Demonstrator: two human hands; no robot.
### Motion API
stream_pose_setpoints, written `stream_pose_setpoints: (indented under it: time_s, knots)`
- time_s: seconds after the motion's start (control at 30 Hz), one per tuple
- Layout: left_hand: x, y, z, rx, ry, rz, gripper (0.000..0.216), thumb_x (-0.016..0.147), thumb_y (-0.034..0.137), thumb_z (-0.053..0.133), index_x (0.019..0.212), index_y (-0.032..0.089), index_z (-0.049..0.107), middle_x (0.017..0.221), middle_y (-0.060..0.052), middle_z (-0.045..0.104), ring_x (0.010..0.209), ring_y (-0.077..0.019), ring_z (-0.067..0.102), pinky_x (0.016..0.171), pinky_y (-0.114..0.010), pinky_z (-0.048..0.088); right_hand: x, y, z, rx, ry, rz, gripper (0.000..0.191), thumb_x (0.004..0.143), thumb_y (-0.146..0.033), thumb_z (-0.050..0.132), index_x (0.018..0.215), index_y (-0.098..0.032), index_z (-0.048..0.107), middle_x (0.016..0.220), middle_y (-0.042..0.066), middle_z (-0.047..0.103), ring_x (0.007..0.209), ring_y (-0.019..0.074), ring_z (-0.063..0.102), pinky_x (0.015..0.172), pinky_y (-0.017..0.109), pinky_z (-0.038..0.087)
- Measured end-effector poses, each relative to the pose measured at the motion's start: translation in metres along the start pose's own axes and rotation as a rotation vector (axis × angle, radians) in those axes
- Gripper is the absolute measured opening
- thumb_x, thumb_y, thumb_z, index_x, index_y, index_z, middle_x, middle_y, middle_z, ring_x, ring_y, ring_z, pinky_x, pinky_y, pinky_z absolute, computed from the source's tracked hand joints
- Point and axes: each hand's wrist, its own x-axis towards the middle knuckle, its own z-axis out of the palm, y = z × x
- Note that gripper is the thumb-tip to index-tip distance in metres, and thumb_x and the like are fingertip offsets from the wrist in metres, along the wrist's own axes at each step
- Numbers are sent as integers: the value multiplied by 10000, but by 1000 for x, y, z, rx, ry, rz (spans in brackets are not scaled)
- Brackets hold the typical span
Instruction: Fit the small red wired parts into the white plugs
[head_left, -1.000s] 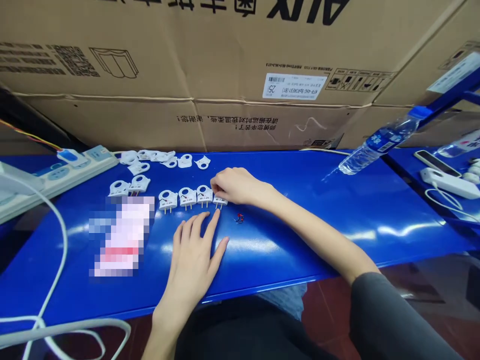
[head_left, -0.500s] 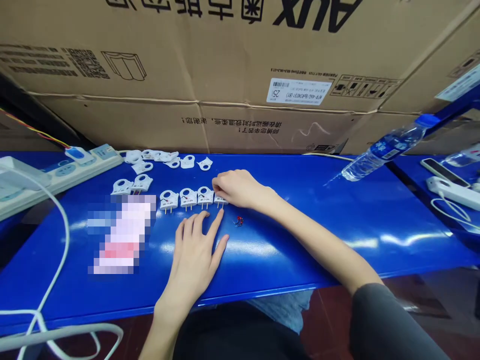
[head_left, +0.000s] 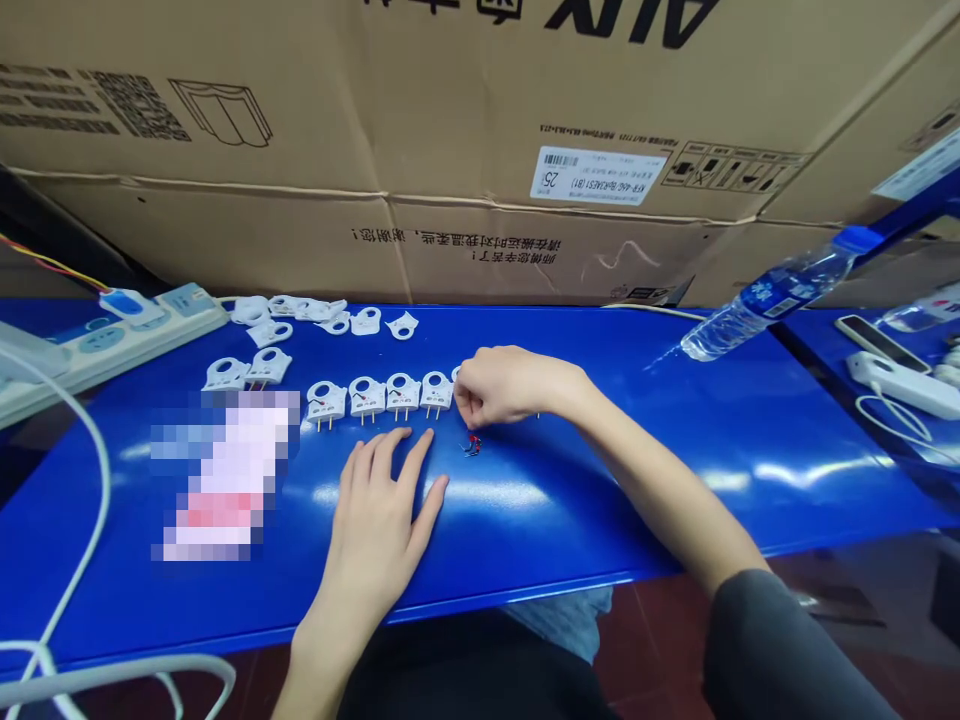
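Where plugs (head_left: pixel 403 405) line up, white, two-pronged

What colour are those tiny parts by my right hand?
Mainly red; the tiny parts show best in the head view.

we look over a glossy blue bench (head_left: pixel 637 470) that throws back pale streaks of light. near its middle we find a small cluster of red parts (head_left: pixel 472 444) with thin leads. from there toward ten o'clock, four white plug housings (head_left: pixel 367 408) sit in a row, prongs pointing to six o'clock. farther out, between nine and ten, we see a white pair of housings (head_left: pixel 264 376) and, beyond, a long power strip (head_left: pixel 139 340). loose white shells (head_left: pixel 294 308) lie at ten, a pixelated pinkish item (head_left: pixel 240 450) at nine, a clear bottle (head_left: pixel 776 292) at two.
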Motion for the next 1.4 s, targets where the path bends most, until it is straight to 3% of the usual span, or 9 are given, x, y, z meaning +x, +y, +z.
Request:
stream_pose_setpoints:
  time_s: [0.1, 0.2, 0.4, 0.5, 0.57, 0.73, 1.4]
  knots:
    - [-1, 0, 0, -19, 4, -6, 493, 1049, 407, 455, 1462, 155, 553, 1388, -198, 586, 1310, -381, 530, 1142, -618, 431, 4, -1, 2, 58, -76, -35, 54, 788, -217, 792, 829, -234, 824, 870, 4, 809, 774, 164, 710, 606, 248, 399]
    - [-2, -1, 0, -37, 11, -3, 492, 1048, 409, 456, 1457, 155, 559, 1388, -192, 590, 1311, -377, 537, 1152, -616, 427, 7, 2, 3, 90, -47, -81, 77, 827, -255, 778, 885, -239, 826, 891, 1, 811, 811, 163, 716, 632, 235, 408]
    - [-5, -1, 0, -51, 25, 2, 485, 1052, 390, 472, 1456, 132, 544, 1402, -196, 575, 1346, -369, 525, 1170, -602, 424, 19, -2, 7, 48, 359, -44, 247, 960, -218, 603, 1130, -237, 782, 1086, 50, 798, 987, 208, 715, 733, 270, 426]
    - [-6, -1, 0, -53, 52, -24, 495, 1050, 417, 484, 1449, 128, 535, 1508, -214, 507, 1476, -386, 416, 1182, -588, 426, 32, -16, 10, 62, 455, -39, 267, 981, -202, 568, 1153, -230, 770, 1145, 56, 783, 1026, 204, 710, 747, 267, 434]
    - [-7, -2, 1, -44, 74, -33, 506, 1047, 429, 490, 1449, 124, 528, 1567, -222, 458, 1527, -396, 354, 1191, -584, 420, 41, -26, 12, 52, 455, -28, 257, 989, -207, 562, 1135, -227, 773, 1153, 65, 779, 1034, 214, 709, 756, 272, 444]
    - [-8, -3, 3, -54, 73, -34, 500, 1052, 430, 474, 1453, 134, 518, 1565, -223, 466, 1499, -389, 410, 1191, -588, 421, 55, -39, 19, 22, 393, 4, 263, 981, -192, 555, 1137, -225, 765, 1151, 78, 779, 1027, 235, 713, 751, 282, 454]
    - [-8, -3, 4, -45, 53, 7, 520, 1061, 418, 459, 1474, 104, 496, 1591, -201, 496, 1490, -381, 432, 1213, -599, 378, 59, -39, 27, -5, 457, -30, 281, 1036, -192, 444, 1097, -190, 717, 1163, 92, 765, 932, 216, 703, 723, 287, 435]
